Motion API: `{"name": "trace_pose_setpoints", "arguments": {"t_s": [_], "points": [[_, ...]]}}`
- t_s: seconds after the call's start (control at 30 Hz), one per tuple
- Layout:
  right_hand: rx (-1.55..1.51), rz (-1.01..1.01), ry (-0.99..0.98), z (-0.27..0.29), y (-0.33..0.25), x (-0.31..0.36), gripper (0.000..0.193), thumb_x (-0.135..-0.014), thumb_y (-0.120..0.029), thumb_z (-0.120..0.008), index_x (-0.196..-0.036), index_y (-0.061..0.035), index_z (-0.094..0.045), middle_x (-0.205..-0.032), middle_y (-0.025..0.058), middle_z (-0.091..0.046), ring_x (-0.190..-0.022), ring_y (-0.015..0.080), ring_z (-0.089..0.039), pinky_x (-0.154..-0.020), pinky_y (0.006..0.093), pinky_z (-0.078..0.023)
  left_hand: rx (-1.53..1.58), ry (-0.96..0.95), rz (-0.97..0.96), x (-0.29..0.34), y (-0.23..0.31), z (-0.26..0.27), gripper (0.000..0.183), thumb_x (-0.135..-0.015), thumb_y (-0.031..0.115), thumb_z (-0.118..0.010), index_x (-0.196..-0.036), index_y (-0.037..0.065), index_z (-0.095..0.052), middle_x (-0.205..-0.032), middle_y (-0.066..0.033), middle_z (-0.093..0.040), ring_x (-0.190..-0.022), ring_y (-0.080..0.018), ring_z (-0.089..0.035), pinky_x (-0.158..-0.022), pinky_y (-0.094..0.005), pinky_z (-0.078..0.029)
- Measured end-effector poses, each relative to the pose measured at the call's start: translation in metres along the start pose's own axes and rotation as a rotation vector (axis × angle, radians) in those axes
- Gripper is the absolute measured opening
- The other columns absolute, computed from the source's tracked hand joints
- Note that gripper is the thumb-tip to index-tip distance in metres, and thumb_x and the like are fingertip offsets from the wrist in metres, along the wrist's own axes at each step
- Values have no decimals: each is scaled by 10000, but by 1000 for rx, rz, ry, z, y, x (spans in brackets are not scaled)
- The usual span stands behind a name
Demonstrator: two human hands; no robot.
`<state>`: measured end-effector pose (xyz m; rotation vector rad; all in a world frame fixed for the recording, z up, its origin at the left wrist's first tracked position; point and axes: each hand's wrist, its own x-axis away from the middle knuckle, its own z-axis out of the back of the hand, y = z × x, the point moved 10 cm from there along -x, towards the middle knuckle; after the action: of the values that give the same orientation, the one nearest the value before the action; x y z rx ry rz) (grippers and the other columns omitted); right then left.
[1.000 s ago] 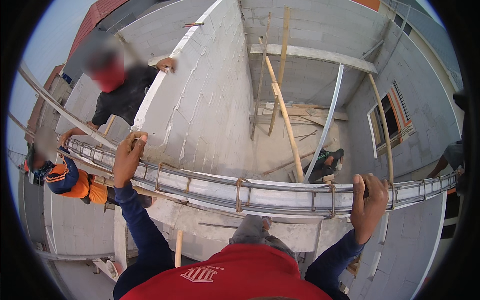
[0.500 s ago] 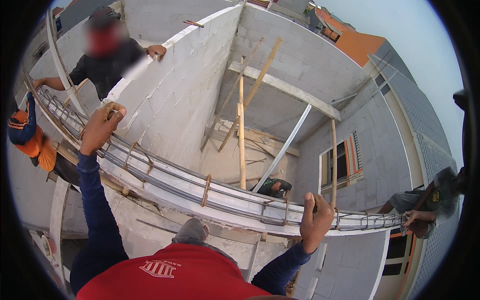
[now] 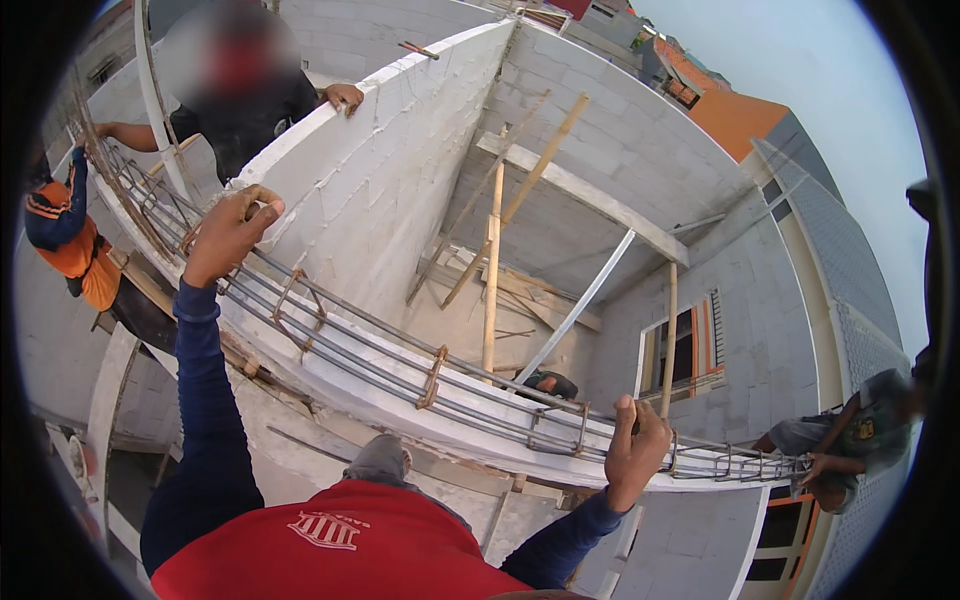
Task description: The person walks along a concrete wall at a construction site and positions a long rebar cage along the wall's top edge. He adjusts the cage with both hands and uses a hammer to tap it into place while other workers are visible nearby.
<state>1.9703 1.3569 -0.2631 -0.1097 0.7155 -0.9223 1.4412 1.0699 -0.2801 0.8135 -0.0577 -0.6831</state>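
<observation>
A long rebar cage point(image 3: 433, 376), made of grey bars tied with rusty square stirrups, runs across the view above the white block wall top in front of me. My left hand point(image 3: 232, 238) is closed at its left part, fingers curled. Further right, my right hand point(image 3: 638, 455) is closed at the cage too, thumb side up. The bars pass behind both hands, so the exact contact is partly hidden. At the right end, a co-worker's hands point(image 3: 818, 466) are at the cage. Another person in dark clothing point(image 3: 245, 125) stands at the left, one hand near the cage.
A tall block wall point(image 3: 400, 140) runs away from me on the left. Wooden props point(image 3: 493, 270) and a metal prop point(image 3: 580, 305) stand in the room below, where someone bends down. A worker in orange point(image 3: 75, 250) is far left. Planks point(image 3: 330, 430) lie below me.
My view has shifted slightly. The cage's bars look more spread apart and higher against the wall top, and my left hand has shifted right and slightly farther away with them.
</observation>
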Motion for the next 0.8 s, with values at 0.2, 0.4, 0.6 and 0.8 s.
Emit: {"name": "trace_pose_setpoints", "arguments": {"t_s": [0.2, 0.4, 0.6, 0.8], "points": [[-20, -34, -27, -1, 2, -1, 358, -992, -287, -615, -774, -6, -646, -686, 189, -573, -637, 426, -506, -669, 455, -376, 16, 4, -28, 0, 3, 0, 420, -1008, 431, -642, -1072, 19, -695, -621, 9, -488, -557, -91, -437, -530, -308, -344], [-10, -34, -28, 2, -3, -2, 368, -1000, -302, -611, -758, -29, -661, -682, 172, -595, -627, 407, -516, -673, 446, -370, 14, -16, -29, -2, 3, 0, 411, -1011, 411, -641, -1078, 7, -686, -620, 17, -487, -557, -86, -424, -527, -301, -335], [-23, -57, -29, 2, -1, -2, 380, -1002, -304, -612, -730, -40, -640, -671, 164, -599, -622, 408, -514, -682, 445, -372, 27, -13, -56, -3, 4, 0, 389, -1014, 388, -640, -1065, 5, -682, -622, 19, -490, -565, -84, -413, -531, -299, -337], [15, -50, -12, 1, 2, -1, 385, -1002, -317, -615, -741, -35, -637, -679, 162, -608, -646, 406, -528, -685, 449, -379, 44, -18, -45, -2, 5, 0, 386, -1017, 382, -638, -1065, 1, -681, -623, 20, -489, -569, -83, -418, -532, -297, -345]]}}
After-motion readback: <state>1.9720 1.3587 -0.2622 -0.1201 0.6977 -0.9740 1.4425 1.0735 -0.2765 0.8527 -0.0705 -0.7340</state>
